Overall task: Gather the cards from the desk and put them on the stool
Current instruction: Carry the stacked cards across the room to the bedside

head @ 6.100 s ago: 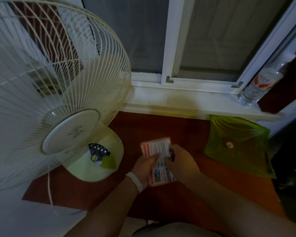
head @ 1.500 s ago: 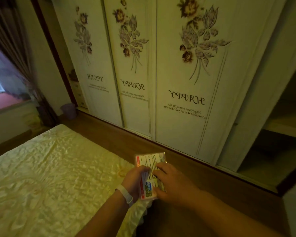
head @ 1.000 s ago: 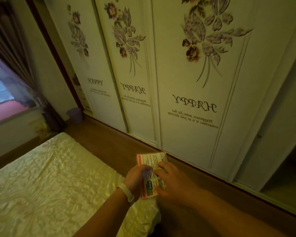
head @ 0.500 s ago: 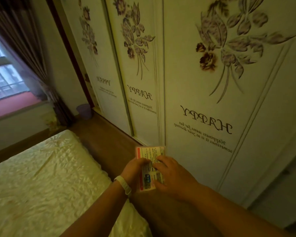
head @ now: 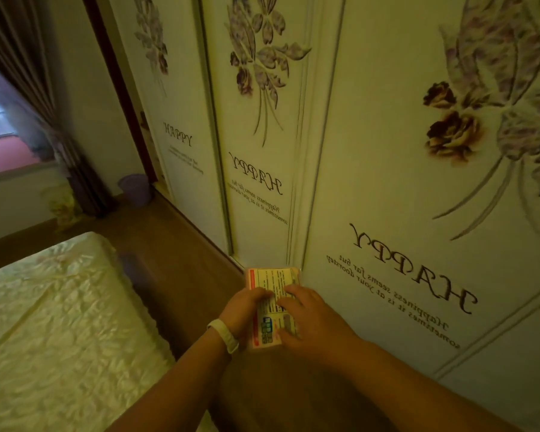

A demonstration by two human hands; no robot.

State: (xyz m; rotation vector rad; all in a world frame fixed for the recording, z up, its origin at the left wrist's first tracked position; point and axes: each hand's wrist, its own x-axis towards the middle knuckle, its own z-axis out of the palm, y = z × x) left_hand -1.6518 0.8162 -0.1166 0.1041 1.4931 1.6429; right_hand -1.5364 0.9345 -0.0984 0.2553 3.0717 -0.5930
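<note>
A stack of cards (head: 270, 280), white with a red edge and printed text, is held in front of me with both hands. My left hand (head: 242, 311), with a white band on its wrist, grips the stack's left side. My right hand (head: 309, 325) lies over the stack's right side, its fingers across the top card. The lower part of the stack is hidden behind my fingers. No stool and no desk are in view.
Tall wardrobe doors (head: 387, 182) with flower prints and the word HAPPY fill the right side, close to my hands. A bed with a pale cover (head: 50, 322) lies at the left. Brown wooden floor (head: 181, 247) runs between them. A small purple bin (head: 135, 188) and dark curtains (head: 28, 98) stand at the far left.
Earlier I held the cards over a red desk by a fan. Since then the view has turned into the room and closed in on the wardrobe doors; my grip on the cards is unchanged.
</note>
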